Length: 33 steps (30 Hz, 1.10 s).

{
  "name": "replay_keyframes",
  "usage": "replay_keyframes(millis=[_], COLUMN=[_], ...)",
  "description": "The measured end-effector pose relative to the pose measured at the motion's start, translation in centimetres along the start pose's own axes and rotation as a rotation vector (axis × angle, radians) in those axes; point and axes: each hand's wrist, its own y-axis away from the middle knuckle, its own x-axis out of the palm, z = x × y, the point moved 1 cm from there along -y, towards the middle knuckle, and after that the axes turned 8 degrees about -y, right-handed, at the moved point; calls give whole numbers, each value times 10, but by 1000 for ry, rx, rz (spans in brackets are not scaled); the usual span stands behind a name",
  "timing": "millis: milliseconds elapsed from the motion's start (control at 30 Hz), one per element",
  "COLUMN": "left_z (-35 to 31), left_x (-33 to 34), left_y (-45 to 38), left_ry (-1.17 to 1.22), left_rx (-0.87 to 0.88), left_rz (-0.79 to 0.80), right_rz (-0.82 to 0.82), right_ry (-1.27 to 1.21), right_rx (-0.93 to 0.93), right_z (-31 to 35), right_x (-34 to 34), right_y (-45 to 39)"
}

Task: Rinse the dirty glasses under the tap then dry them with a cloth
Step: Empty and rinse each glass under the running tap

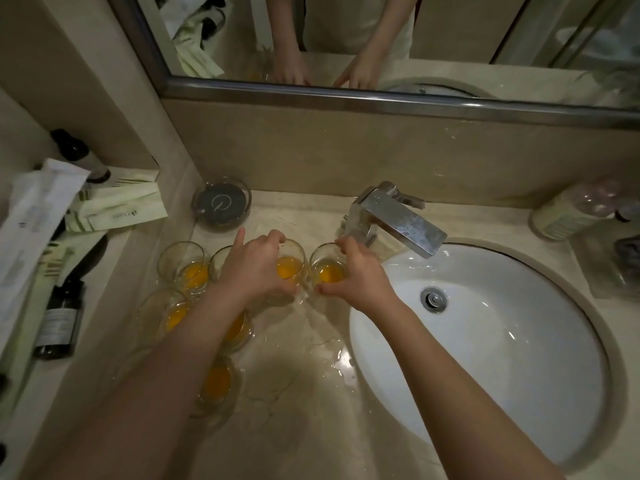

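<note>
Several clear glasses with orange residue at the bottom stand on the beige counter left of the white sink point(512, 410). My left hand point(258, 268) grips one glass point(290, 266) from above, fingers curled over its rim. My right hand point(356, 275) grips the neighbouring glass point(327, 270) beside the sink, thumb at its near side and fingers at its far rim. More dirty glasses stand at the left point(188, 268) point(169, 315), and one point(216, 381) sits nearer to me, partly under my left forearm. The chrome tap point(398, 223) juts over the basin; no water stream is visible.
A round glass dish point(221, 204) sits behind the glasses. Dark bottles point(60, 320) and paper packets point(114, 206) crowd the raised ledge at left. A plastic bottle point(571, 209) lies at the back right. A mirror point(346, 39) runs along the wall. The counter point(311, 393) shows wet patches.
</note>
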Motion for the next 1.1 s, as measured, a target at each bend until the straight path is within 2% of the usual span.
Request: replay_keyframes(millis=[267, 533, 767, 1100], left_z=[-8, -47, -110, -197], left_x=[7, 27, 56, 90], left_y=[10, 41, 62, 56], left_ry=[111, 553, 942, 1108], left_rx=[24, -53, -96, -198], left_rz=[-119, -167, -170, -237], right_rz=[-104, -177, -249, -270], right_ry=[-53, -195, -229, -261], right_rx=[8, 60, 122, 29], right_z=[-12, -50, -105, -149], right_x=[-2, -27, -79, -164], right_y=[16, 60, 82, 39])
